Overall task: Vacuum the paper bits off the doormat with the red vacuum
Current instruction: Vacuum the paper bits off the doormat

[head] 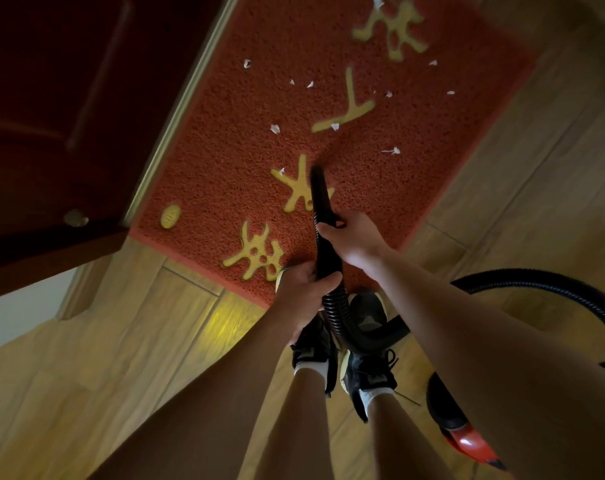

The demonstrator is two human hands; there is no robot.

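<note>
Both hands are on the black nozzle (321, 199) here. The right hand (354, 241) wraps its fingers tight around the tube up front, and the left hand (302, 292) clamps it just behind, where the ribbed hose (339, 317) begins. Ahead of the right hand's grip the nozzle tip touches down on the red doormat (224, 140), right on a yellow character (299, 188). Beyond the tip, white paper bits (275, 128) lie scattered across the mat, one (392, 151) off to the right of the tip. Behind the left hand the hose loops past the black shoes (370, 372) and swings right to the red vacuum (467, 441) on the wooden floor (121, 341).
</note>
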